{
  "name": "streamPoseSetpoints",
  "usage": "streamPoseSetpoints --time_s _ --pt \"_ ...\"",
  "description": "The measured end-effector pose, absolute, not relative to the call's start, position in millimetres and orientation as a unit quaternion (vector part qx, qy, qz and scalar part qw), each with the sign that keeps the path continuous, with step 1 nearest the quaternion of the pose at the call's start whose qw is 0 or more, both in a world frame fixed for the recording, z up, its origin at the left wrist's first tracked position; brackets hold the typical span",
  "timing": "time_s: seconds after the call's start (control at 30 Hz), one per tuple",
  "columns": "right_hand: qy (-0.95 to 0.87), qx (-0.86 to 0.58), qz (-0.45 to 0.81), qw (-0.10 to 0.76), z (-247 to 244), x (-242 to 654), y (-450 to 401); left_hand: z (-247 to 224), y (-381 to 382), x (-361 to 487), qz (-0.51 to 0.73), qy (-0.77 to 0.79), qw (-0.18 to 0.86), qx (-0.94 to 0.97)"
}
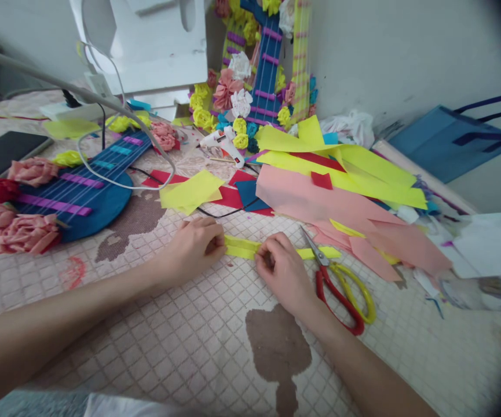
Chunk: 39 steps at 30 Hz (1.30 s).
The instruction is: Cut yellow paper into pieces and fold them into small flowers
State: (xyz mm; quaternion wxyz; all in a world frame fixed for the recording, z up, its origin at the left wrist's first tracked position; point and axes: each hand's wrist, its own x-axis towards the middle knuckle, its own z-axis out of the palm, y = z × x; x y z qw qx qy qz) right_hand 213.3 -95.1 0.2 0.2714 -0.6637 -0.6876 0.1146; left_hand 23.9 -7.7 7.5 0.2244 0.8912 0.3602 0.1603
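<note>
A narrow yellow strip stretches between my two hands just above the patterned tabletop. My left hand pinches its left end, fingers curled and closed. Further right, my right hand is closed on the strip, and its far end sticks out beyond the knuckles. Scissors with one red and one yellow handle lie beside my right hand, their tips near the strip. Yellow sheets rest beyond my left hand.
Pink sheets and yellow sheets are piled at the right. A white glue gun lies behind. A blue guitar-shaped piece with paper flowers and a cable lies left. Decorated pieces lean at the back wall.
</note>
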Motion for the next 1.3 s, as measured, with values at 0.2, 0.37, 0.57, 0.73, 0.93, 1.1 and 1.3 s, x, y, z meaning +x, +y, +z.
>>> streamPoseSetpoints --time_s 0.2,0.37,0.57,0.73,0.93,1.1,1.3 --pt "-0.683 -0.656 0.127 0.293 -1.0 215.0 -95.6 7.9 -8.2 25.0 0.176 0.37 0.239 0.88" --pt "-0.689 -0.646 0.157 0.291 -0.4 217.1 -95.2 8.5 -7.4 24.8 0.174 0.356 0.258 0.881" --pt "-0.684 -0.665 0.102 0.284 -2.5 210.1 -92.0 8.1 -12.0 30.5 0.164 0.383 0.217 0.883" --pt "-0.683 -0.68 0.088 0.252 -4.6 207.9 -91.8 4.6 -13.9 33.7 0.164 0.392 0.18 0.887" --pt "-0.669 -0.666 0.124 0.306 -3.0 216.0 -96.1 6.5 -10.0 27.3 0.201 0.377 0.255 0.867" --pt "-0.717 -0.634 0.131 0.258 -0.7 218.3 -98.9 7.9 -10.5 26.0 0.205 0.349 0.273 0.873" --pt "-0.738 -0.627 0.12 0.218 1.0 220.1 -99.7 9.3 -10.6 26.8 0.19 0.362 0.275 0.87"
